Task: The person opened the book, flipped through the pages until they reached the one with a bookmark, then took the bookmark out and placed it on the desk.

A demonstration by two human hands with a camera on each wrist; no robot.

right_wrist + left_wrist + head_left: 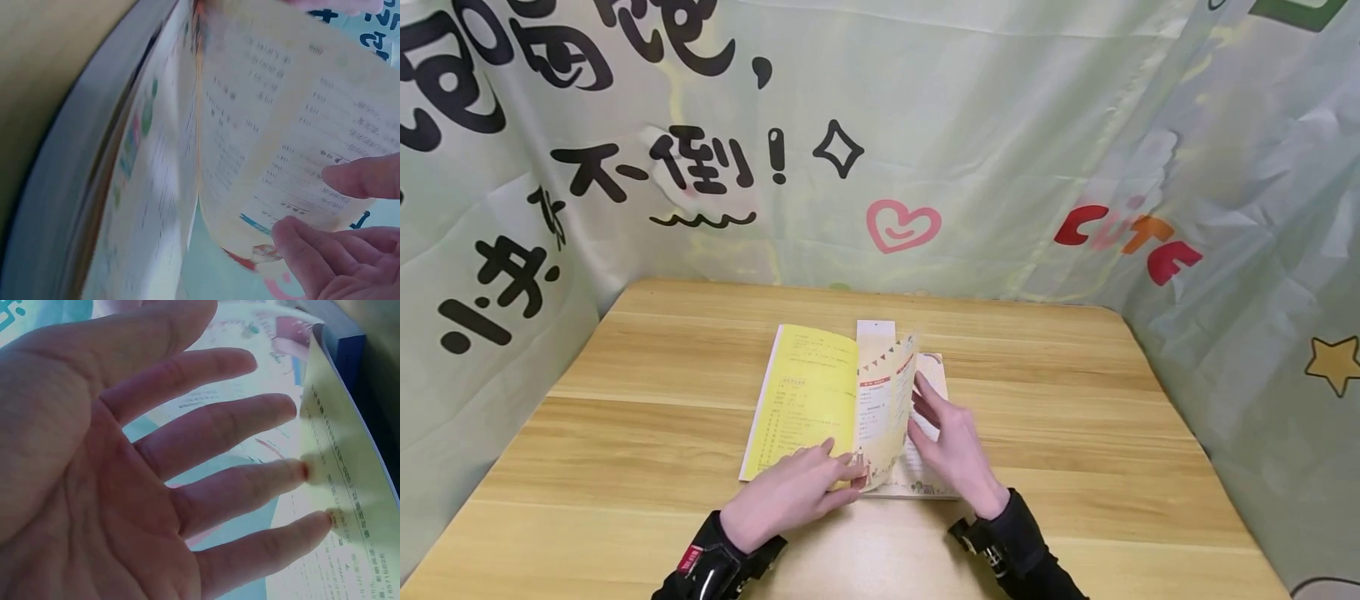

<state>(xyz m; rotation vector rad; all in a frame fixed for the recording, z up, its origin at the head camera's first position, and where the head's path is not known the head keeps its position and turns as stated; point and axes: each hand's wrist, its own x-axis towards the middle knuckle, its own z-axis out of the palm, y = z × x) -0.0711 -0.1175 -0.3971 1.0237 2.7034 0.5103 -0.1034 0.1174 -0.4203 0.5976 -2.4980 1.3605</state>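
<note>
A book lies open on the table, with a yellow page point(808, 392) on its left side. One printed page point(880, 408) stands up near the middle, curved toward the left, over the right-hand pages point(932, 362). My left hand point(793, 492) rests at the lower part of the yellow page, fingers spread; in the left wrist view two fingertips touch that page point(350, 487). On the right, my right hand point(955, 442) is behind the raised page, thumb and fingers apart against its back, as the right wrist view shows of the page point(262, 137).
A pale strip point(876, 332) sticks out above the book's top edge. The wooden table point(1037, 375) spreads around the book. A printed cloth point(1000, 150) hangs behind the table and along both sides.
</note>
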